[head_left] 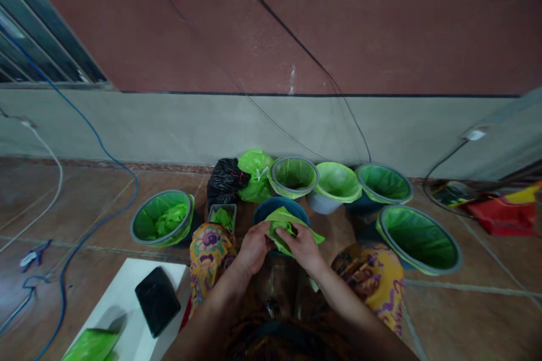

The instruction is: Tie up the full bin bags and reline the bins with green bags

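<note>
A crumpled green plastic bag [283, 219] is gripped between my two hands, over a dark blue bin [259, 211] that stands between my knees. My left hand [255, 245] pinches the bag's left side. With bent fingers, my right hand [305, 245] grips the bag from the right, and a loose corner sticks out past it. The bag covers much of the bin's opening. Left of the bin is a small grey container [212, 212] with green plastic in it.
Lined bins stand around: a left one [134, 225] holding crumpled green plastic, others at the back [315, 177] and right [455, 254]. A black bag [222, 180] and a tied green bag [256, 172] lean near the wall. A phone-like black device [157, 300] lies on a white board [118, 293].
</note>
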The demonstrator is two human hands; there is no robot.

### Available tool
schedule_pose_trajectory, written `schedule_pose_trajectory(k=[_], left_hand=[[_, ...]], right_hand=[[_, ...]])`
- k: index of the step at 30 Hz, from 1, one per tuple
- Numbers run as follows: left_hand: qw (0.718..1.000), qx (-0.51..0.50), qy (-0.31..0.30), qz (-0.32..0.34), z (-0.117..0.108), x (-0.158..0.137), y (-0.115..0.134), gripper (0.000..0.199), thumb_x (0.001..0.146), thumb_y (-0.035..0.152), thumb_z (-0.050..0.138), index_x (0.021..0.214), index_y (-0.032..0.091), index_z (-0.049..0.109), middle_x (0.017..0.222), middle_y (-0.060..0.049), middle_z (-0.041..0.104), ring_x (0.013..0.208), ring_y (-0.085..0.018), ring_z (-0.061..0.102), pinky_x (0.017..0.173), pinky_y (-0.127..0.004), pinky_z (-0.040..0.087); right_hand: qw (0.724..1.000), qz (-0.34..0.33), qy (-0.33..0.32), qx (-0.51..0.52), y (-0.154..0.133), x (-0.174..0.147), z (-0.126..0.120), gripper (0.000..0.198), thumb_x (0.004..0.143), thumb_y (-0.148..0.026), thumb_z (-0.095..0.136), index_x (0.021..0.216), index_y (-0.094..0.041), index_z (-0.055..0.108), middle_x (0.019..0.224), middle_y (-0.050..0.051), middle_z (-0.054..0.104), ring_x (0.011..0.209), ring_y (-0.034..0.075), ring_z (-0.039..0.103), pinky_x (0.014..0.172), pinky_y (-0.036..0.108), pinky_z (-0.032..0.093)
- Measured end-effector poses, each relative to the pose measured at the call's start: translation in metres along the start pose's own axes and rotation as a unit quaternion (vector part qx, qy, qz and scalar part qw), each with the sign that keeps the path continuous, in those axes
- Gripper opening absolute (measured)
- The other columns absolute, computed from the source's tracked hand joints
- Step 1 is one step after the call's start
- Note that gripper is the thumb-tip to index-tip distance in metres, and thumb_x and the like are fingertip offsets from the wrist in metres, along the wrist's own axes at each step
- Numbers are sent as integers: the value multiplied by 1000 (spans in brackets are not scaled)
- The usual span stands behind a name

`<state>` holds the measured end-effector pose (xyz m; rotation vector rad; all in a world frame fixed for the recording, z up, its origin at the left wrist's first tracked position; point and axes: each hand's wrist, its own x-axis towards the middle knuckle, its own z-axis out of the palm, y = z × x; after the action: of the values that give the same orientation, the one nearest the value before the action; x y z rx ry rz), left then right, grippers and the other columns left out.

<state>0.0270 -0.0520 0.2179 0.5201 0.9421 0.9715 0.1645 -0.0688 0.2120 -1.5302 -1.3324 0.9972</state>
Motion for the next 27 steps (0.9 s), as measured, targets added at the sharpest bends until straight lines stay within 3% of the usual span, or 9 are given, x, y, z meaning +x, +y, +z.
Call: schedule_pose_trajectory(k=[4,8,14,17,20,23,27], left_hand=[[995,-18,80,55,-15,2,16,30,66,39,74,82,14,69,76,-5,73,74,-19,68,71,-30,51],[989,-32,129,66,-34,5,34,30,60,33,79,79,12,69,78,-6,74,78,-20,69,78,-31,52],[988,-23,126,81,-35,7,34,28,58,35,79,73,14,67,70,-6,73,84,-25,70,75,-34,54],[986,-18,141,87,-35,7,35,26,61,37,76,74,17,67,72,-5,73,87,-25,70,77,-34,55],[984,-12,155,82,-34,5,37,23,64,38,73,74,18,67,74,-5,74,86,-25,70,77,-34,55],[986,-27,153,59,-28,1,34,23,67,36,72,78,17,66,76,-5,74,85,-24,70,75,-34,55],[988,-43,142,40,-12,-11,30,23,69,35,72,81,16,65,75,-4,73,81,-21,70,72,-31,54]], right_hand=[[988,79,58,120,10,7,-13,42,68,-61,65,65,-20,61,42,-4,50,38,13,44,41,26,33],[962,121,138,201,15,14,-40,47,54,-60,77,71,-18,64,48,-4,54,38,11,46,38,24,32],[948,137,180,223,24,22,-59,46,52,-53,80,76,-17,67,54,-3,58,39,10,48,35,23,32],[937,126,227,234,35,23,-62,45,50,-53,81,73,-18,64,55,-2,59,42,11,49,39,26,39],[933,122,244,235,42,14,-52,45,55,-57,76,76,-20,60,63,0,62,50,14,55,49,30,48],[944,173,171,222,42,-2,-24,48,66,-63,66,90,-21,59,82,4,67,66,18,64,55,31,51],[943,241,83,213,40,-17,17,58,67,-60,66,109,-21,56,99,7,67,91,24,65,65,32,53]])
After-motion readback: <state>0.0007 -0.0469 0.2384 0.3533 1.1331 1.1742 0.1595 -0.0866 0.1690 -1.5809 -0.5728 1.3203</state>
